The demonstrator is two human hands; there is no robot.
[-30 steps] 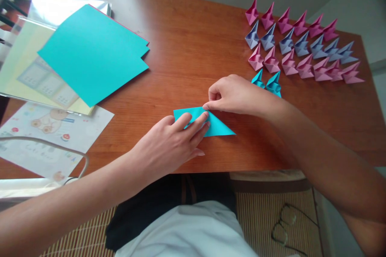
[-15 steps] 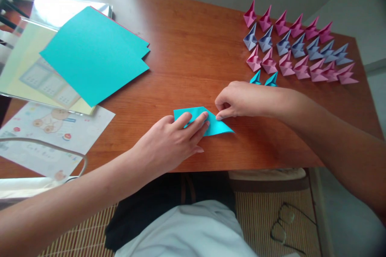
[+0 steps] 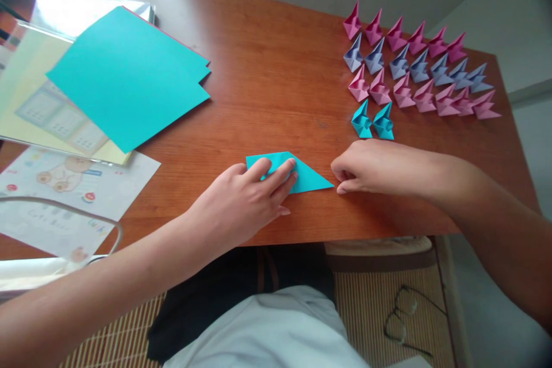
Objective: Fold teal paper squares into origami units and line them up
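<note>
A folded turquoise paper (image 3: 309,177) lies flat near the table's front edge, its sharp tip pointing right. My left hand (image 3: 252,195) rests on it, fingers stretched out and pressing its left part down, so that part is mostly hidden. Just past the tip, my right hand (image 3: 366,167) is on the table side with fingers curled in and thumb low; nothing shows in it. Behind the right hand stand two small turquoise origami pieces (image 3: 361,121) with pointed tops.
Rows of dark pink origami pieces (image 3: 395,34), lavender ones (image 3: 418,66) and light pink ones (image 3: 403,92) fill the back right. Turquoise sheets (image 3: 129,80) lie over a clear folder at left. A printed sheet (image 3: 125,184) and grey cable (image 3: 69,202) are nearer. Glasses (image 3: 397,322) lie below.
My right hand has slid along the paper's slanted edge, from its top corner down to the right and just past the tip. The left hand has stayed on the paper.
</note>
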